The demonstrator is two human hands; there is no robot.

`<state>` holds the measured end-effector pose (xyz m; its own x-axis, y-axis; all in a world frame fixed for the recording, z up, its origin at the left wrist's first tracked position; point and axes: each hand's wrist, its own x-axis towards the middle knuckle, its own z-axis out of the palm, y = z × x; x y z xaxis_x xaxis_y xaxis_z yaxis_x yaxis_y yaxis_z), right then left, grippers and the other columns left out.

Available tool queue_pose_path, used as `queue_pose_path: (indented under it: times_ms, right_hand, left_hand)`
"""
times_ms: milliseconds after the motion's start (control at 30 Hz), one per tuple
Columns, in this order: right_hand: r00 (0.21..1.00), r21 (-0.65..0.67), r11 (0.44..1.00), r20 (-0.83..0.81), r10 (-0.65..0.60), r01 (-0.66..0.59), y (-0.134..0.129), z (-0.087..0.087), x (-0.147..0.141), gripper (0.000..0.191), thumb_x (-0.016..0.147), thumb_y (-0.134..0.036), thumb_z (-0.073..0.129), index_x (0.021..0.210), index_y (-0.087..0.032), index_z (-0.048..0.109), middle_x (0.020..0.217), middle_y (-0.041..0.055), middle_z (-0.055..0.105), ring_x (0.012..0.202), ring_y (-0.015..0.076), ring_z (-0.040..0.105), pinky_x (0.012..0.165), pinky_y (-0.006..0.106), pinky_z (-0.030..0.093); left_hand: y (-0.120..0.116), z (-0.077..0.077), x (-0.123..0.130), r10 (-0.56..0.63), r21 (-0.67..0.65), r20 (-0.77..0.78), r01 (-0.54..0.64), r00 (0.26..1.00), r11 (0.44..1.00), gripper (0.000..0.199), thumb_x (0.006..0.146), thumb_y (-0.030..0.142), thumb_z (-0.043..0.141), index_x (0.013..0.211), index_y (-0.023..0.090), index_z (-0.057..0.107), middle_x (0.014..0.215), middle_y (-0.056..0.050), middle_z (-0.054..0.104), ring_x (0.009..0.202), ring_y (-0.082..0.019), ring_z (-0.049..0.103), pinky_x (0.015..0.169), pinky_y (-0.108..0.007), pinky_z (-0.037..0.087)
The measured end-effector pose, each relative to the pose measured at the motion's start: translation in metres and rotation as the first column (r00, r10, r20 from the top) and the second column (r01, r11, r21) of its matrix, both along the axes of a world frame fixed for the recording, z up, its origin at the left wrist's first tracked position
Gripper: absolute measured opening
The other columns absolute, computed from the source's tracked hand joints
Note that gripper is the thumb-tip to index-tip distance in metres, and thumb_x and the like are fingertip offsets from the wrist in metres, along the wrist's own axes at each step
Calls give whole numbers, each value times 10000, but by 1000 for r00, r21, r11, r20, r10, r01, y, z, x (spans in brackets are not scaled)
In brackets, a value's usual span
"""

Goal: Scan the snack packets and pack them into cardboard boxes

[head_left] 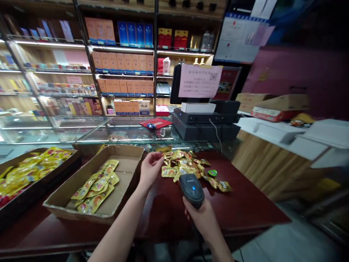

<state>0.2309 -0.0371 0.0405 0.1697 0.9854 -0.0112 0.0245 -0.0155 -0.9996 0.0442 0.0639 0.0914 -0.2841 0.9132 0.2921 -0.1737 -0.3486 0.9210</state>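
Gold snack packets (188, 162) lie heaped on the dark red table (166, 207). At the left edge of this heap is my left hand (150, 169), its fingers bent together near a packet; whether they pinch one is too small to tell. My right hand (200, 214) is wrapped round a black barcode scanner (191, 189) with a blue light, held over the near side of the heap. A small green item (212, 173) sits right of the packets. Left of my left hand, an open cardboard tray (124, 163) contains several yellow packets (98, 187).
Another box (40, 182) of yellow packets stands at the far left. Behind the table are a glass counter (125, 131), a monitor with a pink paper (200, 80) and a cash drawer (204, 129). Boxes fill the back shelves. White foam boxes (289, 134) stand at the right.
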Motion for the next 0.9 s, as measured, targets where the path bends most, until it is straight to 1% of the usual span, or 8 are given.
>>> queue_pose_path:
  times_ms: [100, 200, 300, 367, 433, 533, 733, 900]
  right_hand:
    - [998, 30, 999, 54, -33, 31, -2, 1, 16, 385, 673, -509, 795, 762, -208, 572, 455, -32, 592, 386, 139, 528, 401, 241, 433]
    - [992, 9, 998, 102, -68, 68, -4, 4, 27, 373, 682, -517, 777, 734, -211, 569, 454, -26, 592, 390, 147, 536, 400, 248, 445]
    - [990, -14, 997, 120, -78, 81, -5, 7, 33, 377, 671, -522, 773, 710, -216, 557, 466, -25, 592, 398, 146, 540, 401, 248, 447]
    - [988, -21, 997, 132, -77, 80, -5, 7, 35, 365, 681, -513, 763, 704, -217, 551, 466, -28, 589, 395, 141, 535, 401, 244, 440]
    - [986, -27, 996, 143, -84, 88, -4, 4, 34, 346, 693, -495, 750, 702, -217, 545, 460, -31, 584, 388, 135, 527, 400, 239, 434]
    - [986, -27, 995, 143, -91, 96, -3, -4, 29, 319, 705, -470, 737, 721, -212, 550, 462, -35, 579, 385, 131, 525, 395, 231, 430]
    - [992, -15, 999, 119, -46, 48, -2, -8, 14, 287, 735, -433, 726, 807, -198, 576, 497, -39, 592, 400, 128, 539, 394, 216, 433]
    - [993, -2, 1000, 115, -29, 29, -1, -3, 5, 268, 736, -408, 735, 803, -198, 582, 487, -35, 593, 391, 129, 539, 387, 212, 426]
  left_hand:
    - [19, -30, 35, -96, -84, -97, 88, 991, 993, 327, 630, 281, 842, 918, 192, 715, 875, -73, 724, 809, -202, 670, 769, -321, 524]
    - [31, -69, 58, -104, -150, -262, 66, 959, 986, 350, 601, 246, 842, 931, 197, 736, 888, -79, 726, 799, -214, 657, 771, -337, 512]
    - [32, -102, 69, -96, -116, -362, 57, 927, 992, 427, 575, 270, 858, 981, 209, 741, 907, -79, 726, 851, -254, 653, 821, -375, 504]
    - [28, -114, 70, -83, -110, -384, 44, 919, 993, 484, 555, 272, 869, 1019, 218, 740, 871, -68, 718, 842, -268, 651, 825, -387, 499]
    - [25, -118, 66, -106, -162, -368, 48, 924, 986, 516, 538, 255, 875, 1034, 216, 736, 813, -53, 704, 782, -260, 651, 785, -379, 503]
    - [25, -113, 57, -215, -237, -254, 155, 943, 959, 440, 523, 223, 874, 937, 202, 728, 788, -44, 706, 743, -232, 664, 733, -342, 513]
    - [30, -101, 47, -247, -211, -55, 231, 967, 950, 346, 534, 304, 879, 715, 187, 609, 637, 21, 626, 583, -130, 592, 603, -245, 464]
    - [28, -99, 45, -280, -228, 73, 289, 957, 930, 434, 536, 382, 889, 774, 190, 580, 676, 6, 672, 588, -131, 609, 592, -239, 463]
